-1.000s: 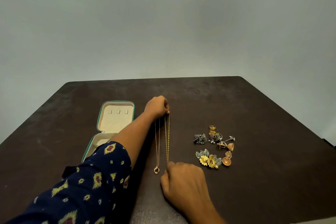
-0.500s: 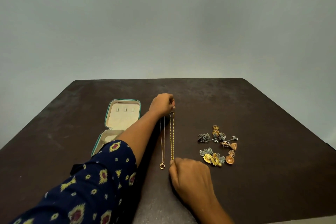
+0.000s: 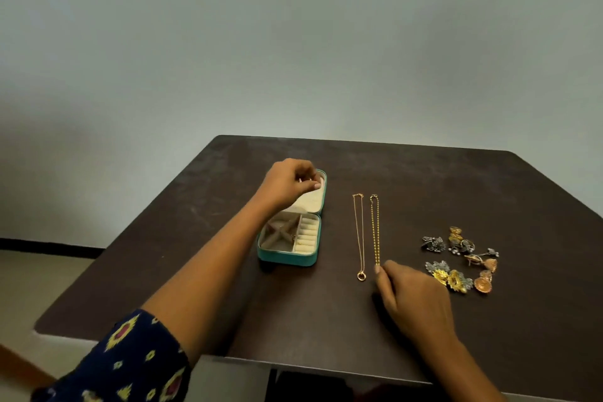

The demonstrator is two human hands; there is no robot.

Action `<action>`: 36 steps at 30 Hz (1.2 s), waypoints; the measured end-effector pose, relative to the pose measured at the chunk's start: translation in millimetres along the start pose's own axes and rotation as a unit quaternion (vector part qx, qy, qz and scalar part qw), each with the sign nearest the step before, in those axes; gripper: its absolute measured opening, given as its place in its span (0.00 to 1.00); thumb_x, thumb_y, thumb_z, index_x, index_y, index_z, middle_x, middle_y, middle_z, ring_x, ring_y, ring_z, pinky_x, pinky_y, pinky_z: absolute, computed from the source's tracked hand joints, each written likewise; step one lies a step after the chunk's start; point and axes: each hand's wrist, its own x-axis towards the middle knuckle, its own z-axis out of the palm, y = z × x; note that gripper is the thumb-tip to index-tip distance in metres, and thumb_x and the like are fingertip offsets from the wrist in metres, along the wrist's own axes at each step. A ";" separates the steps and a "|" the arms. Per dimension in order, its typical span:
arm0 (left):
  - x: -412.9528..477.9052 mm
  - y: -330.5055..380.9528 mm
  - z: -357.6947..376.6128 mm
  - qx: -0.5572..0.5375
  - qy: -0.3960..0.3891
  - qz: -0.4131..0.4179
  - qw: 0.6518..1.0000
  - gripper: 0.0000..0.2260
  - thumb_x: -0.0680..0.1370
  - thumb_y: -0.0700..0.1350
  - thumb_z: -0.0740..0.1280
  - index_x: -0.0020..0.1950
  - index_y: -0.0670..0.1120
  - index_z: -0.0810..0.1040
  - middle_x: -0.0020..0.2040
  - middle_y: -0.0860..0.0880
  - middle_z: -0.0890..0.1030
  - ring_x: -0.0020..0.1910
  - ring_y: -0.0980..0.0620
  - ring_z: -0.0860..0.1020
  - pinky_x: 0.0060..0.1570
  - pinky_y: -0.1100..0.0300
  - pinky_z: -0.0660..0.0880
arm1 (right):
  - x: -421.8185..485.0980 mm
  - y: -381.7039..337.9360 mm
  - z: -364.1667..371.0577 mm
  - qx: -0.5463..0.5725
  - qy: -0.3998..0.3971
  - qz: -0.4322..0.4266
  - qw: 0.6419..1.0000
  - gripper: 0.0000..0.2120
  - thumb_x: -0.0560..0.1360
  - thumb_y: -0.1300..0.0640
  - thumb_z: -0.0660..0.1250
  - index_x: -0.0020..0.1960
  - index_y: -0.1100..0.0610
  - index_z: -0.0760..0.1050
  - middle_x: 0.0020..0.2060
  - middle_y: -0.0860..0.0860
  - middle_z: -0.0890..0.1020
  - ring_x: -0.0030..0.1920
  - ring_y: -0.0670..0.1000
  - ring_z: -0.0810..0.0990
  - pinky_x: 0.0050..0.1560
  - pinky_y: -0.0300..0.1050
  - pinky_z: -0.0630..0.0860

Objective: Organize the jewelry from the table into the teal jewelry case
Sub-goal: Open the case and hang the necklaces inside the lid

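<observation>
The teal jewelry case [image 3: 287,258] lies open at mid table, its cream lid [image 3: 313,202] tipped back. My left hand [image 3: 288,186] hovers over the lid, thumb and curled fingers pinching a small hook tab near the lid's top. To the right, two gold chains lie straight and parallel on the table. One is a thin chain [image 3: 359,232] with a ring pendant, the other a beaded chain [image 3: 376,228]. My right hand [image 3: 411,297] pinches the beaded chain's near end.
A heap of gold and silver earrings [image 3: 460,258] lies just right of my right hand. The case base has ring rolls and divided compartments. The dark table [image 3: 424,179] ends close in front of me and at the left; floor shows beyond.
My left hand has let go of the chains' far ends and moved left to the case lid. The chains now lie flat. My view has swung left, so the whole case shows.
</observation>
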 end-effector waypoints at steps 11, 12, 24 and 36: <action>-37.3 -31.8 -12.2 0.040 -0.045 -0.072 0.996 0.04 0.73 0.38 0.69 0.46 0.46 0.81 0.58 0.48 0.72 0.56 0.53 0.71 0.46 0.67 0.67 | 1.9 -15.8 -6.7 0.104 0.009 0.022 0.994 0.10 0.72 0.52 0.63 0.33 0.53 0.71 0.25 0.45 0.71 0.25 0.43 0.68 0.25 0.32 0.59; -36.5 -32.9 -10.7 0.050 -0.035 -0.076 0.995 0.04 0.74 0.38 0.68 0.46 0.46 0.81 0.58 0.48 0.73 0.56 0.52 0.71 0.45 0.69 0.68 | 5.8 -22.5 -5.9 0.133 0.008 0.029 0.991 0.08 0.72 0.55 0.65 0.35 0.53 0.73 0.28 0.45 0.74 0.27 0.44 0.70 0.27 0.33 0.63; -43.5 -60.4 7.8 0.070 0.025 -0.130 0.989 0.05 0.75 0.39 0.65 0.45 0.47 0.80 0.49 0.50 0.74 0.49 0.53 0.75 0.51 0.59 0.74 | 89.9 -102.5 31.8 0.142 -0.126 0.055 0.980 0.09 0.74 0.58 0.64 0.53 0.52 0.79 0.53 0.50 0.72 0.57 0.49 0.69 0.51 0.42 0.71; -39.5 -63.7 17.8 0.054 0.030 -0.147 0.987 0.05 0.76 0.40 0.65 0.47 0.48 0.79 0.52 0.49 0.74 0.51 0.52 0.74 0.50 0.60 0.73 | 114.7 -113.7 51.9 0.036 -0.197 0.088 0.976 0.13 0.74 0.51 0.66 0.55 0.55 0.78 0.56 0.54 0.71 0.57 0.53 0.69 0.52 0.47 0.75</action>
